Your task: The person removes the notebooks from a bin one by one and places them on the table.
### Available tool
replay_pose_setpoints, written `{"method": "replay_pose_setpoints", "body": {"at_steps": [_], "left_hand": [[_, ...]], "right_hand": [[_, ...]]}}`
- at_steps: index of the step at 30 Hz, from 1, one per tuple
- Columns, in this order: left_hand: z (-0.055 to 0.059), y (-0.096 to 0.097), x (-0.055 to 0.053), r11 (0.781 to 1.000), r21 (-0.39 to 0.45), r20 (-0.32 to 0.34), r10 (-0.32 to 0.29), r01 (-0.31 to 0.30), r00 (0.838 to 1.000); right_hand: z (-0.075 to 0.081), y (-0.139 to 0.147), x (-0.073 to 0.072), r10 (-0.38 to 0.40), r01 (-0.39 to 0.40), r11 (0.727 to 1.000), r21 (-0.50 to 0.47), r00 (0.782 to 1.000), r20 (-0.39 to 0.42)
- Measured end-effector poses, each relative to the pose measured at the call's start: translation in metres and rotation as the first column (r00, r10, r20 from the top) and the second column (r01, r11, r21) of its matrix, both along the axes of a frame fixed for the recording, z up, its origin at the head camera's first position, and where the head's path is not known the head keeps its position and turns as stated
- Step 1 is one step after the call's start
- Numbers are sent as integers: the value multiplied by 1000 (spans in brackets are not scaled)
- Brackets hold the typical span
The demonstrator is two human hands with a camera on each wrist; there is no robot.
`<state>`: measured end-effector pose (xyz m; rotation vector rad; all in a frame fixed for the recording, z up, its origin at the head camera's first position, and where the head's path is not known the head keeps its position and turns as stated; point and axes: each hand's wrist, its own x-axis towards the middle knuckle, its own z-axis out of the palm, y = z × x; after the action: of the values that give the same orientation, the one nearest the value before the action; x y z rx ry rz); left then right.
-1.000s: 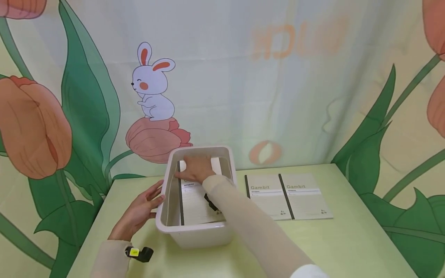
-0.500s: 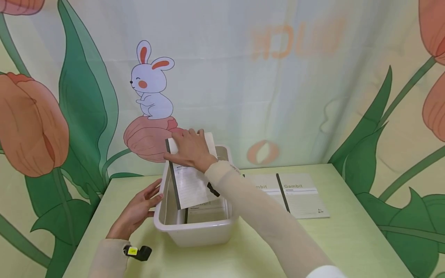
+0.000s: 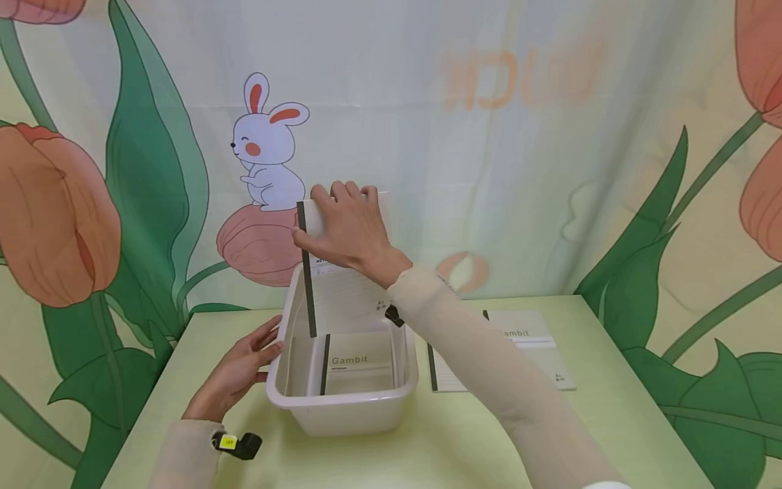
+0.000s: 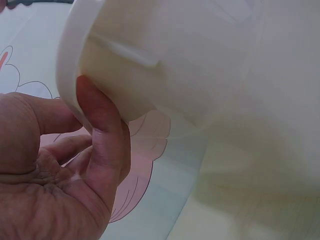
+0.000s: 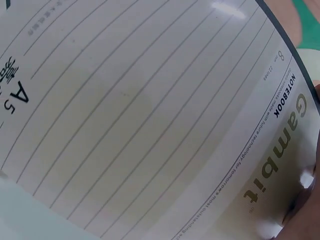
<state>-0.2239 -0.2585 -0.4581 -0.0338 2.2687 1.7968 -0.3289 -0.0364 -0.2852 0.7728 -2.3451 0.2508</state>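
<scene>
A white plastic bin (image 3: pixel 342 402) stands on the table, with a Gambit notebook (image 3: pixel 360 367) lying inside it. My left hand (image 3: pixel 241 370) grips the bin's left rim; in the left wrist view, the fingers (image 4: pixel 107 130) curl under that rim. Above the bin, my right hand (image 3: pixel 351 227) holds another Gambit notebook (image 3: pixel 342 299) by its upper part, tilted up with its black spine to the left. The right wrist view is filled by this notebook's lined cover (image 5: pixel 140 110), marked A5. The fingertips behind its top edge are hidden.
To the right of the bin, two more notebooks lie on the pale green table (image 3: pixel 611 421); my right forearm partly covers them. The right one (image 3: pixel 540 353) shows its cover. A curtain (image 3: pixel 391 102) printed with tulips and a rabbit hangs behind.
My right hand has lifted the notebook up out of the bin, uncovering another one beneath. My left hand has stayed at the rim.
</scene>
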Motion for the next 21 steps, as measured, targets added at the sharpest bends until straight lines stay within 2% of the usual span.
{"method": "replay_pose_setpoints", "body": {"at_steps": [6, 10, 15, 21], "left_hand": [[0, 0, 1, 1000, 3, -12, -11, 11, 1000], [-1, -2, -1, 1000, 0, -18, -9, 9, 1000], [-2, -2, -2, 1000, 5, -5, 1, -1, 1000], [-1, -2, 0, 1000, -6, -8, 3, -3, 1000]], "right_hand": [[22, 48, 9, 34, -42, 989, -140, 998, -56], [23, 89, 12, 34, -49, 972, -230, 997, -70], [8, 144, 13, -7, -4, 964, -266, 999, -42], [-31, 206, 16, -112, 122, 966, -227, 992, 55]]}}
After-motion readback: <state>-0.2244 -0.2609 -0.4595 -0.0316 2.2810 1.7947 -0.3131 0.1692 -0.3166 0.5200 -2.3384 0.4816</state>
